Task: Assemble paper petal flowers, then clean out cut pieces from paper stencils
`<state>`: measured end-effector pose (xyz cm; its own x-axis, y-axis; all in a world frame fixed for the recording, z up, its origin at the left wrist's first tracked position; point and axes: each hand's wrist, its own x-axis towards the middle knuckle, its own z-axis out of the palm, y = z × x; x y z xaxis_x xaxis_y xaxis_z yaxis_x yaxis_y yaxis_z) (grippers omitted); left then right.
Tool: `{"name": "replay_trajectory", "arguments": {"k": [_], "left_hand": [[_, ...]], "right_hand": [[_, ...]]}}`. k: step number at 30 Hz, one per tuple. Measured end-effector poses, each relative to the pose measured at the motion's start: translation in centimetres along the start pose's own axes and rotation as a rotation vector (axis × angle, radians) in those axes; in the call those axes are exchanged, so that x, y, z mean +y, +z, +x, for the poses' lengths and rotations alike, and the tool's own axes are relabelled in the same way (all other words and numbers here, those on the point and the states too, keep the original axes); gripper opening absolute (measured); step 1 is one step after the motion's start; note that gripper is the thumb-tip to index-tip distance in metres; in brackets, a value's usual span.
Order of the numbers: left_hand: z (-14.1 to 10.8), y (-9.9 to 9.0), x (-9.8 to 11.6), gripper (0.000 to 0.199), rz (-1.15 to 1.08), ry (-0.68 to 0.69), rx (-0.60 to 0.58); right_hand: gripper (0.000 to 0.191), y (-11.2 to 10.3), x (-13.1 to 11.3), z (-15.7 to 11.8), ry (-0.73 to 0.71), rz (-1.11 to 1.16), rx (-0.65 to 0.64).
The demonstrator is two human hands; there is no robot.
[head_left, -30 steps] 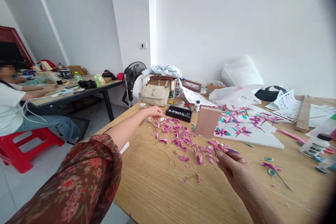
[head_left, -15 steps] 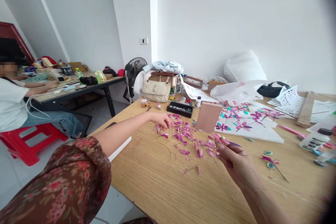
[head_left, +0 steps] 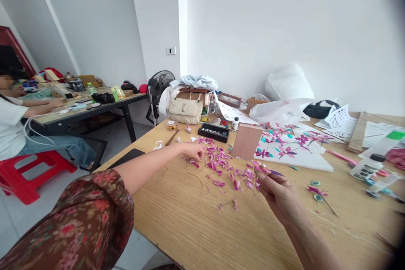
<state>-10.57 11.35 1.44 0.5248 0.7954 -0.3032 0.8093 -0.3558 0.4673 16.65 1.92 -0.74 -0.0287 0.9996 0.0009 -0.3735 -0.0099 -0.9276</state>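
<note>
Head view: pink petals (head_left: 218,163) between both hands (head_left: 280,194)

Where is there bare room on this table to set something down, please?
Bare wood on the table lies between its near edge, the pink petals and the right hand. It is crowded around the left hand, the black tray and the flower-covered white sheet.

The loose petals (head_left: 217,165) are magenta, the brown sleeve (head_left: 85,219) red-flowered.
</note>
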Motion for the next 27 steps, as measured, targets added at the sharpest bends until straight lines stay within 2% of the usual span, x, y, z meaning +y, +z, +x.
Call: {"name": "replay_trajectory", "arguments": {"k": [8,17,23,27], "left_hand": [[-0.2,-1.5,-0.8,0.009,-0.103,0.035,0.108],[0.8,-1.8,-1.1,0.017,-0.026,0.063,0.198],[3.8,-2.0,-0.7,0.018,0.072,0.019,0.385],[6.4,-1.0,-0.6,0.014,0.11,0.033,0.391]], "right_hand": [[0.03,-0.2,0.2,0.2,-0.014,-0.005,-0.026],[0.029,-0.2,0.3,0.1,-0.017,-0.048,-0.041],[0.027,-0.3,0.5,0.2,-0.03,-0.057,-0.042],[0.024,-0.6,0.5,0.2,-0.017,-0.041,-0.046]]}}
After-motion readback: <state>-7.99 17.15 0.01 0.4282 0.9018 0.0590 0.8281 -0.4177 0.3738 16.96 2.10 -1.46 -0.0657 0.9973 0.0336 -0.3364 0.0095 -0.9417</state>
